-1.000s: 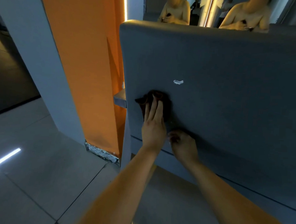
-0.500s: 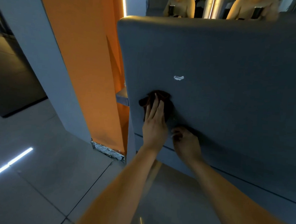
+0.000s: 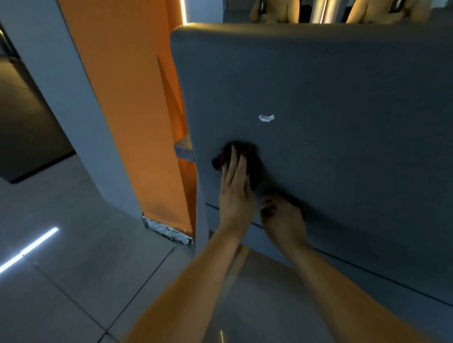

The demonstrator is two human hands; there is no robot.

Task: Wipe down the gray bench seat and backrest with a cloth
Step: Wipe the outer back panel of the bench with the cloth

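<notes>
While my left hand (image 3: 236,195) presses the dark cloth (image 3: 255,167), fingers straight, low-left on the gray backrest (image 3: 354,112) | right hand (image 3: 283,219) curled beside, grip I cannot tell | judged early: most backrest unwiped, seat unseen.

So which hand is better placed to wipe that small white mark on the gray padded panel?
Probably the left hand: it presses the dark brown cloth flat against the gray padded panel, just below the small white mark. The right hand sits lower, with its knuckles curled.
</notes>
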